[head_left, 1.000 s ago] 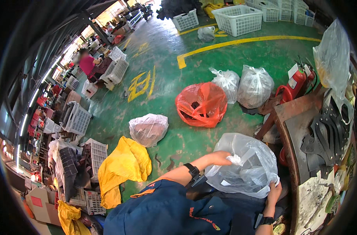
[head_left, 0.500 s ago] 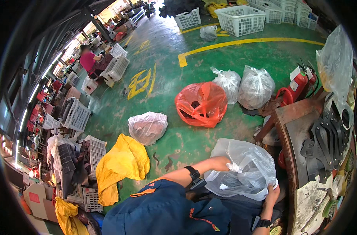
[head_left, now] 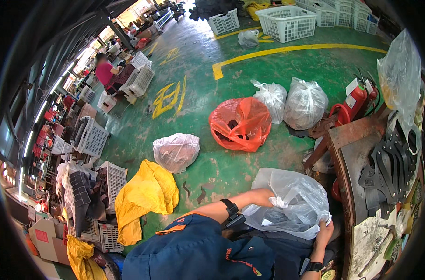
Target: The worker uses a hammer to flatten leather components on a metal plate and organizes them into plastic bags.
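Note:
A large clear plastic bag (head_left: 291, 184) is held between my two hands, low and right of the middle. My left hand (head_left: 263, 198) pinches a gathered white bit of its rim. On the opposite side of the rim, my right hand (head_left: 324, 231) is closed on the plastic near the workbench. Dark pieces and small white scraps show dimly through the film; their kind I cannot make out. Beyond it, a red plastic bag (head_left: 240, 125) holding dark pieces rests on the green floor, with a whitish bag (head_left: 176, 153) to its left.
Two tied white bags (head_left: 305, 103) and fire extinguishers (head_left: 356, 99) stand ahead right. A workbench (head_left: 343, 186) carrying black strap-like pieces (head_left: 385, 172) borders my right. Yellow cloth (head_left: 147, 198) and crates (head_left: 113, 184) lie left. A co-worker (head_left: 107, 74) sits far left; a white crate (head_left: 287, 24) stands far ahead.
The far edge of the clear bag has sunk slightly and its film has shifted. Both hands keep their hold in nearly the same places.

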`<move>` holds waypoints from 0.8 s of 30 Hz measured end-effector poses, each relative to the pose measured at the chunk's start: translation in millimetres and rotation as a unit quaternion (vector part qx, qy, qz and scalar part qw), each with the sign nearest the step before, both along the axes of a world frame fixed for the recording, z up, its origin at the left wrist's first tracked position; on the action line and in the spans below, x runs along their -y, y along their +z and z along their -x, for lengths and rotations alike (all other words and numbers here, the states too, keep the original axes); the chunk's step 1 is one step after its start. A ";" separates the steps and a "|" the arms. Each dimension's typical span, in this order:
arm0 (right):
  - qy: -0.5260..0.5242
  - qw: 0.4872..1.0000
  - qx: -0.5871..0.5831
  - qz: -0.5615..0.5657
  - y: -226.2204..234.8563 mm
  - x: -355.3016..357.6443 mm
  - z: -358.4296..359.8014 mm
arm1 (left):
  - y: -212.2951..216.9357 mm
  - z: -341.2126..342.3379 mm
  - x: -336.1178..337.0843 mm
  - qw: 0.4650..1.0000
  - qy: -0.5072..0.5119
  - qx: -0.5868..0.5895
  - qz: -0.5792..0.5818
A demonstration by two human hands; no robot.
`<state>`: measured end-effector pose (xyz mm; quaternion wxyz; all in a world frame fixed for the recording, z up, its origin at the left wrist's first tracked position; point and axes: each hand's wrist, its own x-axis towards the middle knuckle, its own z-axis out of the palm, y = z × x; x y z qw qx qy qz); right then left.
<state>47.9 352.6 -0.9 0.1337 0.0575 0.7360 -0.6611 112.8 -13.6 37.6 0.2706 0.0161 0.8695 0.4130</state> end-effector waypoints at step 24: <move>-0.025 0.989 0.037 -0.144 -12.5 -3.0 41.2 | 80.3 -76.5 102.9 0.760 0.257 0.175 -0.571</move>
